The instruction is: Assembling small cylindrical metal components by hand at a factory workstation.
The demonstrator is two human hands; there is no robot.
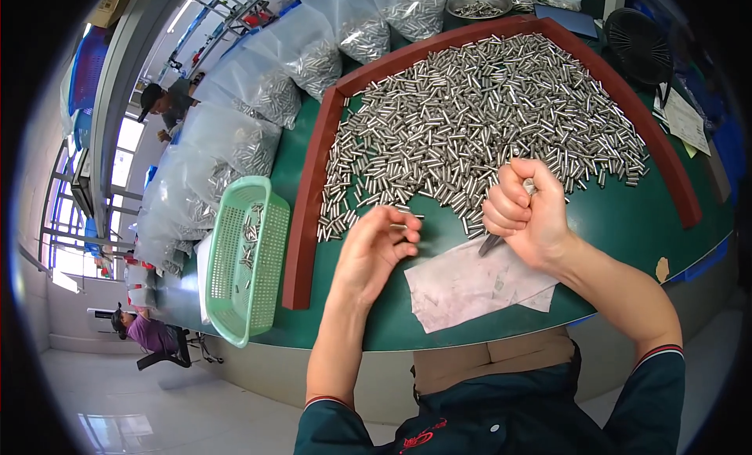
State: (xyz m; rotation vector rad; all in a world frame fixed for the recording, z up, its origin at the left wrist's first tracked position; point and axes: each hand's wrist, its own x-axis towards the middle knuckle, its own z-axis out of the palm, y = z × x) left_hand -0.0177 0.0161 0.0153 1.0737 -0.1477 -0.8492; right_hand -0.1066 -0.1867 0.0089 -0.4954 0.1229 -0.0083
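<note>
one left hand (381, 247) is hovering, fingers loosely curled, beside the near edge of a pile of metal pins (478, 102); i cannot tell whether it is holding anything. one right hand (526, 212) is making a fist around one dark-tipped tool (490, 244), which is pointing down over a stained sheet (462, 287). the pins, too many to count, are lying on one green table (376, 322) inside three red-brown bars (304, 228). one green basket (270, 275) is standing at left, holding a few more.
</note>
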